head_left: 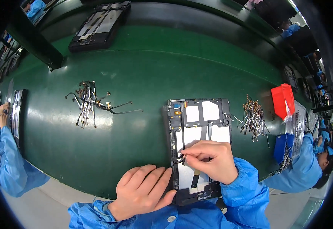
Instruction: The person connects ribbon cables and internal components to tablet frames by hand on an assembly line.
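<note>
In front of me lies an opened tablet point(223, 133), black-framed with white panels, dark strips and small connectors showing inside. It appears to rest on something of the same outline. My right hand point(214, 158) is over its middle, thumb and fingertips pinched on a thin black cable point(179, 161) at the tablet's left inner edge. The cable's far end is hidden. My left hand point(141, 191) rests flat beside the tablet's lower left edge, fingers stretched out, fingertips touching or close to the frame; nothing is in it.
Loose flat cables lie in a pile point(85, 108) to the left and another pile point(253, 120) to the right. A red bin point(283, 102) and a blue bin point(284, 148) stand right. More opened tablets point(97, 26) sit at the back. Blue-sleeved co-workers work at both sides.
</note>
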The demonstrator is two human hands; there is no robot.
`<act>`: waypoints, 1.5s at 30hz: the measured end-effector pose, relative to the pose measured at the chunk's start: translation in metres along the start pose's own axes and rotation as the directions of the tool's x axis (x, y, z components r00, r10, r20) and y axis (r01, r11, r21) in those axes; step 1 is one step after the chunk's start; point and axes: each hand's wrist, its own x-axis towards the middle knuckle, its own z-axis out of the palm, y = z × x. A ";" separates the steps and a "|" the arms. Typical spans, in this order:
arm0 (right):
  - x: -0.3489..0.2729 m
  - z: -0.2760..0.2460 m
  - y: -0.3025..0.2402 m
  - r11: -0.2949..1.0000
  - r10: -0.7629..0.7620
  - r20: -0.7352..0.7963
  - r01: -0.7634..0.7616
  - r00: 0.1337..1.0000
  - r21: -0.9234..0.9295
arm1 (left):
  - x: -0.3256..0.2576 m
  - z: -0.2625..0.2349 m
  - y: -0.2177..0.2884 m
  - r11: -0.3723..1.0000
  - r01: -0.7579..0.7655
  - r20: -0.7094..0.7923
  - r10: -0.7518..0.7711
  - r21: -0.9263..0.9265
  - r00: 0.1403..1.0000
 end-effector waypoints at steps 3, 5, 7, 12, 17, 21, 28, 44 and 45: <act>0.003 -0.004 0.001 1.000 -0.018 0.041 0.019 0.999 -0.021 | 0.003 0.003 -0.003 0.998 -0.020 0.016 0.019 0.054 1.000; 0.005 -0.004 0.000 1.000 -0.012 0.047 0.013 0.999 -0.021 | 0.004 0.006 -0.004 0.998 -0.030 0.023 0.029 0.061 0.999; 0.006 -0.003 0.000 1.000 -0.001 0.055 0.002 0.999 -0.018 | 0.004 0.009 -0.004 0.997 -0.038 0.033 0.036 0.066 0.999; 0.008 -0.004 0.002 1.000 -0.020 0.046 0.021 0.999 -0.023 | 0.008 0.015 -0.002 0.993 -0.050 0.023 0.048 0.103 0.999; 0.007 -0.004 0.003 0.999 -0.038 0.049 0.039 0.998 -0.016 | 0.013 0.010 0.000 0.977 -0.100 0.099 0.083 0.187 0.992; 0.007 -0.003 0.007 1.000 -0.024 0.055 0.024 0.998 -0.006 | 0.007 0.020 -0.002 0.981 -0.116 0.011 0.116 0.155 0.993; 0.008 -0.004 0.006 0.998 -0.059 0.053 0.059 0.997 0.015 | 0.008 0.014 0.001 0.957 -0.085 0.071 0.068 0.279 0.995; 0.006 -0.003 0.013 0.996 -0.092 0.046 0.092 0.995 -0.004 | 0.013 0.040 0.027 0.984 -0.154 0.046 0.150 0.088 0.988; 0.006 -0.004 0.014 0.990 -0.137 0.030 0.138 0.990 -0.022 | 0.014 0.039 0.029 0.976 -0.164 0.074 0.155 0.145 0.985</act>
